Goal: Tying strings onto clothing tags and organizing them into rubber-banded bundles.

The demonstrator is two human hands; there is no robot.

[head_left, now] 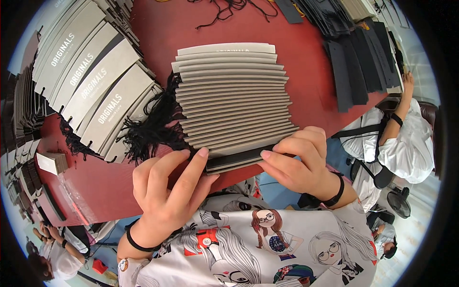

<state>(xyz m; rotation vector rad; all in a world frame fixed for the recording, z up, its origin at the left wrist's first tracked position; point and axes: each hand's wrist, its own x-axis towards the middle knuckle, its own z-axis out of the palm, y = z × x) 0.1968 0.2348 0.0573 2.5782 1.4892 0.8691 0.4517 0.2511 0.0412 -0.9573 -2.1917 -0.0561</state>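
Note:
A row of overlapping grey card hang tags (234, 103) runs away from me across the red table. Black strings (160, 122) bunch along its left side. At the near end, the front tags (234, 161) show a black face and stacked edges. My left hand (167, 186) grips their left corner, index fingertip on top and thumb at the front edge. On the right corner my right hand (299, 160) is closed, thumb and fingers pinching the tags. Both hands wear a dark band at the wrist.
More grey hang tags (88, 81) fan out at the left. Black card strips (361, 64) are piled at the far right, and loose black cords (234, 7) lie at the back. A small stack of cards (51, 162) sits near the left edge. Another person (406, 138) sits at the right.

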